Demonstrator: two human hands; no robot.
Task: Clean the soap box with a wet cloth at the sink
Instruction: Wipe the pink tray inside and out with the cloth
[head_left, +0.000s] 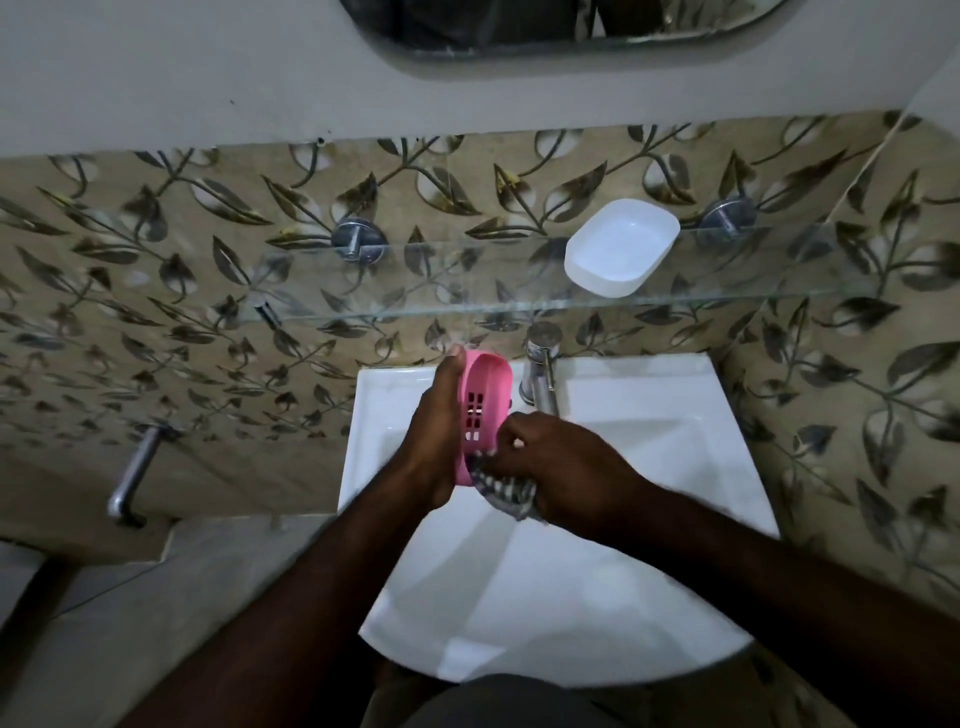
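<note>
Overhead, unlabelled pink soap tray (483, 410) in left hand (434, 436), striped cloth (506, 491) in right hand (563, 467).

Two bare hands — a left hand (434, 431) and a right hand (561, 467). One pink slotted plastic soap tray (480, 410), one white oval plastic soap-box half (621, 247), one grey striped cloth (506, 493). One white ceramic sink (675, 467), one chrome tap (540, 374), one clear glass shelf (467, 291) — on two round chrome brackets (358, 240). One wall mirror (545, 26).
</note>
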